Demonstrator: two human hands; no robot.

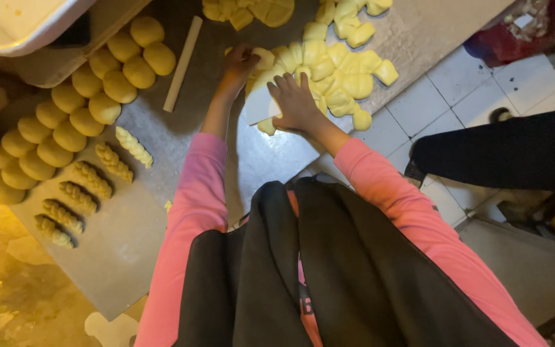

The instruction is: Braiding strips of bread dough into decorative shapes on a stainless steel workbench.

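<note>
My right hand grips a white flat scraper and presses it down at the near edge of a heap of cut yellow dough pieces on the grey metal worktable. My left hand rests on a dough piece at the left side of the same heap, fingers curled over it. Both arms wear pink sleeves.
Two rows of round dough balls run along the table's left side. Several braided dough pieces lie beside them. A thin wooden rolling pin lies near the balls. A white tray sits top left. Another person's dark-clad leg stands right.
</note>
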